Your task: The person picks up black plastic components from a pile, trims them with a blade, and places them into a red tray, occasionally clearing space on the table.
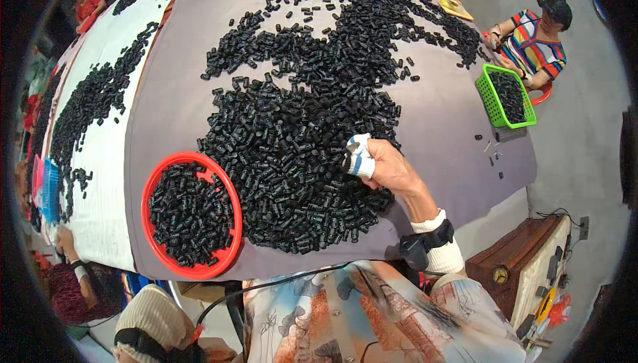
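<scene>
Above the right side of a large heap of small black cylindrical pieces (299, 157), my right hand (392, 167) is closed, its fingers curled together. White wrapping with blue stripes (361, 155) covers its fingertips. Something dark shows at the tips, but against the black heap I cannot make out what it is. At the lower left, a cream cuff with a black strap (156, 316) appears to be on my left wrist. My left hand (125, 356) is cut off by the lower edge, and its fingers are hidden. A round red basket (238, 220) full of the black pieces stands left of the heap.
Grey cloth covers the table (173, 110). A green basket (492, 100) of black pieces stands at the right edge, beside a seated person in a striped shirt (531, 40). On the left is a white table (106, 223) with more pieces. A black cable (266, 283) crosses near my lap.
</scene>
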Demonstrator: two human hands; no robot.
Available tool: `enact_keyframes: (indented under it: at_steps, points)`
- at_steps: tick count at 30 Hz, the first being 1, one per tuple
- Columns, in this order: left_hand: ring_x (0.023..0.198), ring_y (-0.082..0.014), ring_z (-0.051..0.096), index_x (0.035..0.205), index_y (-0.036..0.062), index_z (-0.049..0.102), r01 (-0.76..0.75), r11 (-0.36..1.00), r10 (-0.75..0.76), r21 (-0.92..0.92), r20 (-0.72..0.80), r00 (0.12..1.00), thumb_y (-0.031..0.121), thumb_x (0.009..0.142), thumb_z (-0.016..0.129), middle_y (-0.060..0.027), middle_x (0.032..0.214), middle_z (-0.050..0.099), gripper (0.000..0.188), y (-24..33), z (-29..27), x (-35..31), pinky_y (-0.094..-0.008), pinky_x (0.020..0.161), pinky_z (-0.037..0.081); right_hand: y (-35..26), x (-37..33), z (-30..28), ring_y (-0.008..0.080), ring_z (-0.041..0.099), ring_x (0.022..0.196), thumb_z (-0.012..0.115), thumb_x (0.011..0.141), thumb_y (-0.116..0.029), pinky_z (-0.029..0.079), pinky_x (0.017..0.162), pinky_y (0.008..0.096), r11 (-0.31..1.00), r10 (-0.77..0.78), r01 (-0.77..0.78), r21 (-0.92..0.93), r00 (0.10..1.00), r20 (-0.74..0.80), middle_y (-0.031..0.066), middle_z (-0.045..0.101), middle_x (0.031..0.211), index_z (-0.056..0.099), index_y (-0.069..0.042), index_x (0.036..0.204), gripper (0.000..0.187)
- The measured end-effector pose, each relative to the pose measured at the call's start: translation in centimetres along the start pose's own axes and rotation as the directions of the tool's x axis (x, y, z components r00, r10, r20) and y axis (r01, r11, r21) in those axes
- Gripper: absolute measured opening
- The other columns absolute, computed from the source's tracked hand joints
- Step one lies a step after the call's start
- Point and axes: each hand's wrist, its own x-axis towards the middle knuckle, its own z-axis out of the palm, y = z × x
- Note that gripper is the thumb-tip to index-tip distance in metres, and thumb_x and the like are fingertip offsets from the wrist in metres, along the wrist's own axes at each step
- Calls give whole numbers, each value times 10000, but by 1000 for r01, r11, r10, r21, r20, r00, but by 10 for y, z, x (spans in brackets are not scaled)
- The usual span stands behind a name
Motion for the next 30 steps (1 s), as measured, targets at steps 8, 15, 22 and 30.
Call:
enact_keyframes:
  at_steps: [8, 15, 22, 30]
  points:
    - [836, -171, 503, 900, 75, 585, 11, 1000, -10, 21, -45, 999, 161, 797, 544, -73, 929, 534, 140, -2, -1, 0, -363, 750, 440, 1, 2, -2, 58, 417, 431, 574, 798, -156, 323, 393, 219, 1000, -1, 2, -12, 1000, 21, -34, 428, 534, 535, -71, 758, 102]
    - [809, -174, 502, 912, 58, 574, 5, 1000, -4, 7, -66, 998, 139, 793, 535, -77, 923, 527, 149, -20, 8, 7, -348, 730, 439, 3, 3, -4, 59, 389, 426, 575, 786, -151, 304, 391, 227, 999, 41, -40, -31, 999, 25, -28, 430, 532, 532, -59, 749, 108]
    - [783, -178, 502, 924, 42, 562, -8, 1000, 7, -7, -119, 993, 117, 789, 525, -80, 917, 520, 159, -40, 21, 11, -333, 710, 439, 6, -1, -5, 56, 398, 428, 585, 786, -163, 311, 391, 227, 999, 17, -18, 36, 1000, 8, -31, 447, 549, 567, -61, 824, 110]
    - [753, -182, 502, 938, 23, 549, -41, 994, 68, 103, -267, 961, 93, 785, 515, -84, 910, 513, 172, -47, 33, 4, -316, 686, 438, 5, 0, 1, 49, 402, 437, 617, 792, -194, 311, 394, 214, 999, 31, -31, 18, 999, 38, -35, 443, 560, 552, -49, 845, 167]
